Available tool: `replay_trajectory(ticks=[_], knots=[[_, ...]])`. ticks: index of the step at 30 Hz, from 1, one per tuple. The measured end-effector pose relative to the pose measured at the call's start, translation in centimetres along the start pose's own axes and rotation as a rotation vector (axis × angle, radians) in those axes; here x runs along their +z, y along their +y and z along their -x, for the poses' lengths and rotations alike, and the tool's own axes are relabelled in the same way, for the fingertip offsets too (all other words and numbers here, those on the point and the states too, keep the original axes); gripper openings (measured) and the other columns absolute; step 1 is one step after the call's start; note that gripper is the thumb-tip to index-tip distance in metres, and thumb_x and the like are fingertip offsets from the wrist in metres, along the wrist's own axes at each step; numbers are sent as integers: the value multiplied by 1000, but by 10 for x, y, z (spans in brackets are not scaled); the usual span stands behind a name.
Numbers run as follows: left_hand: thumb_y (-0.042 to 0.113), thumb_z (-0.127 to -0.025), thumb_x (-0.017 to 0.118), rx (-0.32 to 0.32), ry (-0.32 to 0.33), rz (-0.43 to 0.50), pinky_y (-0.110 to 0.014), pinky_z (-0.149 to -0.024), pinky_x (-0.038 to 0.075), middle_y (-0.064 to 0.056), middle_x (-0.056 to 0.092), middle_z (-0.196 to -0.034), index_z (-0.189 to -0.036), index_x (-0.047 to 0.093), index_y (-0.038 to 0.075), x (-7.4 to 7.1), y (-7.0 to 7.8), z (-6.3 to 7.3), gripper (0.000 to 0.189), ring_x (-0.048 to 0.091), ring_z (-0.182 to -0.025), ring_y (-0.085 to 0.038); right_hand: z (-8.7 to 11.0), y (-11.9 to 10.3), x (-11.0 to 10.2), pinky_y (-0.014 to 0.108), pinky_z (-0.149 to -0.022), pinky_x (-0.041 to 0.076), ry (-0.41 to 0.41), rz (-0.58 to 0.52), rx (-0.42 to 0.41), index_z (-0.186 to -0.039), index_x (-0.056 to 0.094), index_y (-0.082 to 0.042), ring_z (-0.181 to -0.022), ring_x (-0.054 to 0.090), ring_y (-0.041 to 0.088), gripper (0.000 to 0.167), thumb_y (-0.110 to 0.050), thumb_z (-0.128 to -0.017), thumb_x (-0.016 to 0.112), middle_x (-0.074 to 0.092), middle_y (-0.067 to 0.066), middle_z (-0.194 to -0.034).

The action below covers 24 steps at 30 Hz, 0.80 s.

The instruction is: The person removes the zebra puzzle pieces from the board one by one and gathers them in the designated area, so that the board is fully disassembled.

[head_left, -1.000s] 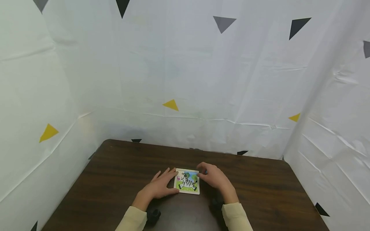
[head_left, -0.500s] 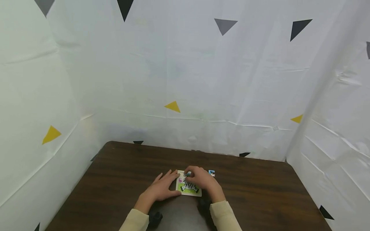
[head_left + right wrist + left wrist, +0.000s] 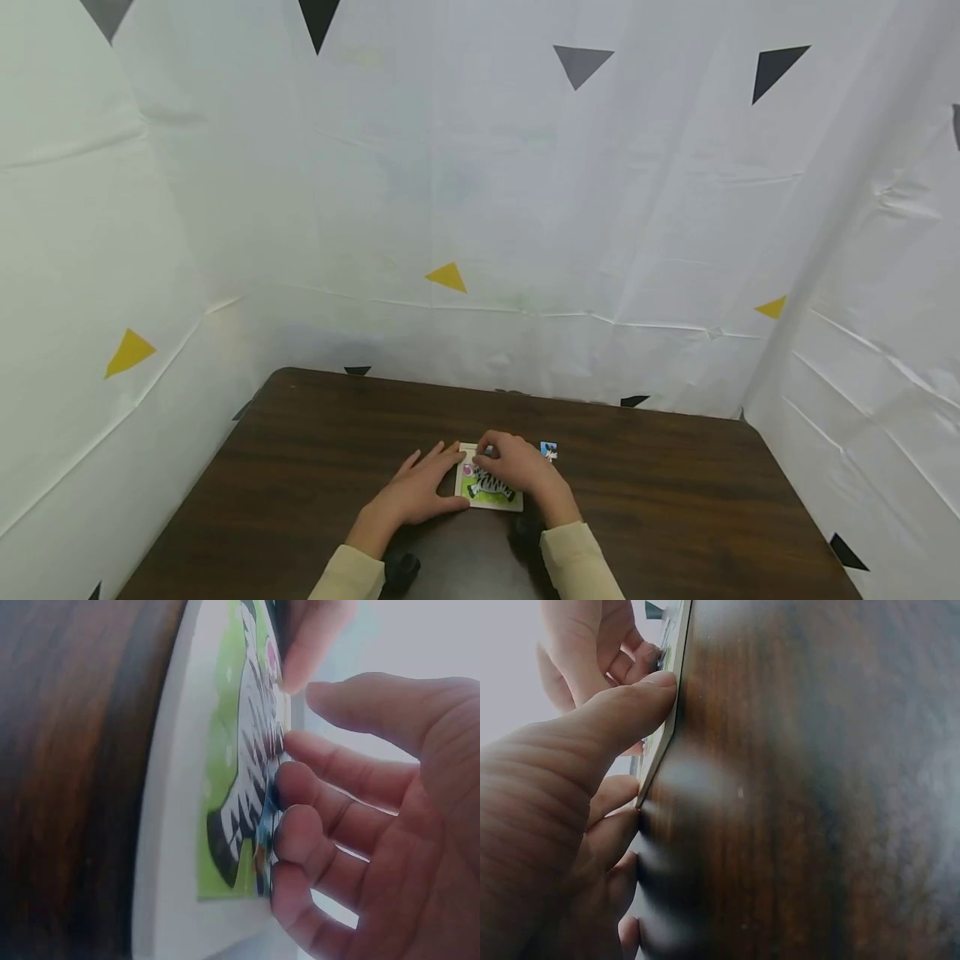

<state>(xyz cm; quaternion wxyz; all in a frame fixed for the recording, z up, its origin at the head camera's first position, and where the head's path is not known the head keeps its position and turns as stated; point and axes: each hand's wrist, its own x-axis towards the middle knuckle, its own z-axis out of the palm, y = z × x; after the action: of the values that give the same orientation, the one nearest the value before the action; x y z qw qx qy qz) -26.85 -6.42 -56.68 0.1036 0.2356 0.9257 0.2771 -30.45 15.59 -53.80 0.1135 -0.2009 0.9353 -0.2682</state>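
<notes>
A square zebra jigsaw puzzle [image 3: 491, 498] in a pale frame lies flat on the dark table. My left hand [image 3: 420, 492] holds the frame at its left side, thumb at the near edge and index finger at the far left corner. Over the puzzle's upper part bends my right hand [image 3: 521, 467]. In the right wrist view its fingertips [image 3: 296, 832] rest on the upper pieces; the thumb stands apart, and nothing shows between it and the fingers. That hand covers much of the picture's top. A loose puzzle piece [image 3: 549, 450], blue with black and white, lies beyond the right hand.
The dark wood-grain table [image 3: 675, 500] extends around both hands. White sheeting [image 3: 480, 167] with printed triangles hangs behind it and at both sides. Black straps or devices [image 3: 401, 575] sit at the wrists.
My right hand has moved left from the puzzle's right edge onto its upper part, uncovering the loose piece on the table. My left hand stays at the frame.
</notes>
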Motion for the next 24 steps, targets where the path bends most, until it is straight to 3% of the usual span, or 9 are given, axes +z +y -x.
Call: replay_trajectory(ticks=[7,24], knots=[[63,-87,62,12,0,-7,-59,-117,8,-1,25,-160,-153,37,23,-2,2,2,81,16,-148,-27,0,-5,7,33,-56,48,-3,27,21,-111,63,-15,-63,57,9,33,-45,-98,58,61,-7,-80],[65,-86,62,22,19,-6,-59,-117,9,0,25,-160,-153,36,28,-1,1,3,81,18,-148,-26,-4,-3,10,32,-48,43,28,22,17,-104,59,-22,-55,52,13,26,-48,-98,56,57,-6,-70]])
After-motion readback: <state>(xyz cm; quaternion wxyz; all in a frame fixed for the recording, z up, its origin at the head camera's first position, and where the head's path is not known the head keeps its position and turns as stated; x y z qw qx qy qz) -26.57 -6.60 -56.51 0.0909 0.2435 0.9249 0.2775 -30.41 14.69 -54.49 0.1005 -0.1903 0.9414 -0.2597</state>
